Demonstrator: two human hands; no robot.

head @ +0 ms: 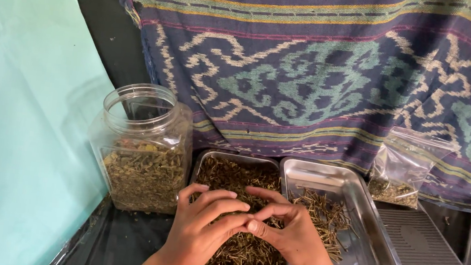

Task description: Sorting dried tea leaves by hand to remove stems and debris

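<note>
Both hands, left hand (196,229) and right hand (289,235), pinched dried herb together over the full tray (236,174). The second tray (376,252) held only a few stems; most sorting seemingly remained.

Clear plastic jar (142,148) with dried green leaves, lidless, at left. Small clear plastic bag (403,167) of dried herb upright at right, against patterned blue woven cloth (327,66). Dark ribbed flat scale (421,242) below it. Turquoise sheet (9,122) far left.
</note>
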